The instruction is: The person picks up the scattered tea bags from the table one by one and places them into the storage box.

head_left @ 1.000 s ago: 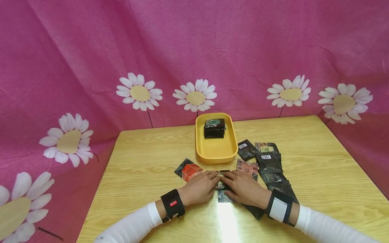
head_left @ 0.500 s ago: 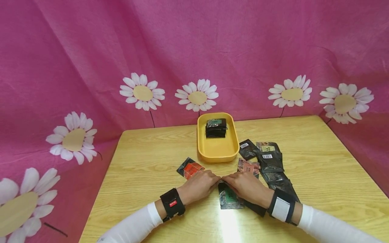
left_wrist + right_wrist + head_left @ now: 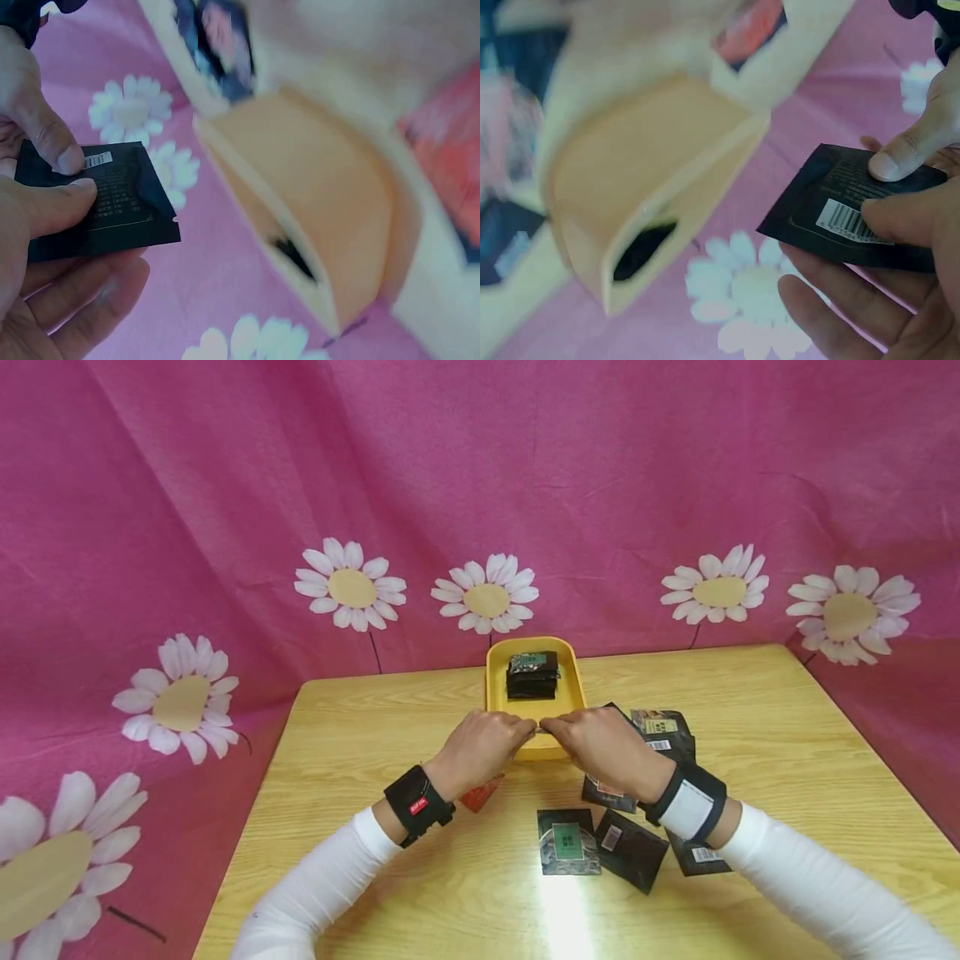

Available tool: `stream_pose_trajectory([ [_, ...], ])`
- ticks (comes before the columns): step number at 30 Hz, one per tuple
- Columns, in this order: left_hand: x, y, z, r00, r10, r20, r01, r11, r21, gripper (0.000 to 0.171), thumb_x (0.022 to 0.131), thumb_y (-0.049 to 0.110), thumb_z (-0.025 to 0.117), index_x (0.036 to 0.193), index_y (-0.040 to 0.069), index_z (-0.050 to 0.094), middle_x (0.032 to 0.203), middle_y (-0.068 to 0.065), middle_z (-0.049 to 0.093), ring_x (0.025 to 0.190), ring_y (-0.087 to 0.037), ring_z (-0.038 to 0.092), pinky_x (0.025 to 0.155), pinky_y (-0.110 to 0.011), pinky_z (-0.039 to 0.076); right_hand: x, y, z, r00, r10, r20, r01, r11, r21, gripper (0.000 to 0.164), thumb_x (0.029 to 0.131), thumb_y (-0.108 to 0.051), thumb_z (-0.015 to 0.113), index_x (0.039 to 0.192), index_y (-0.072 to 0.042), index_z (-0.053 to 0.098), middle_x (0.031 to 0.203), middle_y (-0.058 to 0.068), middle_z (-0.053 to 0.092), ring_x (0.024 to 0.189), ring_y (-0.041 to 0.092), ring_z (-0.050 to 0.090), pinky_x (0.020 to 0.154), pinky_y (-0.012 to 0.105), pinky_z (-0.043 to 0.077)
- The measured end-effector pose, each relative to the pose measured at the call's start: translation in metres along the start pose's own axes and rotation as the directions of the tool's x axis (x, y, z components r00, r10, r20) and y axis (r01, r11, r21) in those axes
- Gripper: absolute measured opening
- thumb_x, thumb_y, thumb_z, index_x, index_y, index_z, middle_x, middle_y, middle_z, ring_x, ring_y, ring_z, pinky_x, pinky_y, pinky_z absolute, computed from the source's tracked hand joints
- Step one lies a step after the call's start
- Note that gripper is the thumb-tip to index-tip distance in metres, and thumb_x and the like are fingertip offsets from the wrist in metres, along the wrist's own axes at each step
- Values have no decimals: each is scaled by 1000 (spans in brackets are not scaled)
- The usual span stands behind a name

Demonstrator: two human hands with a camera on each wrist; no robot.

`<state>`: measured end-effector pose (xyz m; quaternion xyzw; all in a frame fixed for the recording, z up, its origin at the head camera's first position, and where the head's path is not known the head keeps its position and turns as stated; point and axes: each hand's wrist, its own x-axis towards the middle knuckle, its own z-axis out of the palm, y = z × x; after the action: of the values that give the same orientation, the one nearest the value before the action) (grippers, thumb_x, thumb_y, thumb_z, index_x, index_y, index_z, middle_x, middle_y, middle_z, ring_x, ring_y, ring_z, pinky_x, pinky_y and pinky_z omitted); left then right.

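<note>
One flat black sachet (image 3: 127, 202) with a barcode and fine print is held between both hands. My left hand (image 3: 480, 747) pinches one side of it, thumb on top and fingers underneath. From the other side my right hand (image 3: 606, 747) pinches the same sachet, its thumb beside the barcode in the right wrist view. In the head view the hands meet over the near end of a yellow tray (image 3: 517, 710), hiding most of the sachet. A stack of black sachets (image 3: 532, 677) lies in the tray's far part, the top one with a green label.
Nearer on the table (image 3: 360, 760) lie a green-labelled sachet (image 3: 568, 843) and a black sachet (image 3: 633, 853), barcode up. A red-labelled sachet (image 3: 482, 793) shows under my left forearm. Several more sachets (image 3: 660, 727) lie right of the tray, partly covered by my right arm.
Both hands have moved forward from the near tabletop to above the tray's near end, bringing the sachet with them. The green-labelled and black sachets they covered now show fully.
</note>
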<state>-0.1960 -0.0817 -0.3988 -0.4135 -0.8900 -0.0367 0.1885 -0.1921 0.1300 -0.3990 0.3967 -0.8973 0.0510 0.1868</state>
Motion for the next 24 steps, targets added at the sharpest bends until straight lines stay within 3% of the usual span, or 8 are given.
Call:
stream_pose_trajectory([
  [5,30,-30,-9,1000,-24,4,24,995,98,13,98,15,59,106,16,69,80,4,72,60,-11,63,49,-26,47,32,29,-6,999,2,-48,-3,1000,-22,29,87,-1,69,114,-8,71,79,4,72,57,14,61,51,33,53],
  [8,45,-47,-7,999,-30,-28,34,988,147,14,97,13,59,106,16,69,81,2,72,65,-17,68,52,-33,53,47,45,-2,995,-2,-100,-3,999,-44,30,87,1,65,115,-9,69,84,5,72,59,19,63,50,38,51],
  [11,56,-63,0,996,-47,-69,59,983,174,20,98,14,58,114,19,68,76,-1,71,65,-21,68,53,-37,54,61,59,6,990,-7,-142,-2,998,-63,30,90,1,59,117,-7,67,97,7,74,71,26,69,57,43,55],
  [15,69,-85,18,991,-93,-91,108,979,175,29,99,14,56,125,21,66,94,-1,76,77,-20,72,60,-37,57,74,75,20,989,-3,-150,-10,996,-83,33,94,-1,54,125,-4,65,115,11,72,94,31,72,73,47,58],
  [18,77,-98,38,990,-127,-69,137,973,183,30,99,14,55,126,20,67,111,2,75,87,-19,73,67,-36,58,79,85,35,992,20,-127,-30,996,-79,36,95,-2,54,129,-3,63,121,13,70,102,31,70,79,47,58],
  [21,83,-107,60,987,-160,-27,162,966,199,31,99,15,55,126,22,67,112,4,74,87,-19,72,69,-37,59,83,95,53,995,47,-92,-53,996,-66,37,93,0,54,129,-2,63,122,13,69,102,33,70,79,48,58],
  [24,88,-111,79,982,-191,-1,187,961,202,30,99,16,56,124,26,67,100,3,76,81,-20,72,66,-37,58,85,104,71,995,80,-64,-83,995,-50,37,91,1,54,126,-3,65,120,12,70,97,33,70,77,49,57],
])
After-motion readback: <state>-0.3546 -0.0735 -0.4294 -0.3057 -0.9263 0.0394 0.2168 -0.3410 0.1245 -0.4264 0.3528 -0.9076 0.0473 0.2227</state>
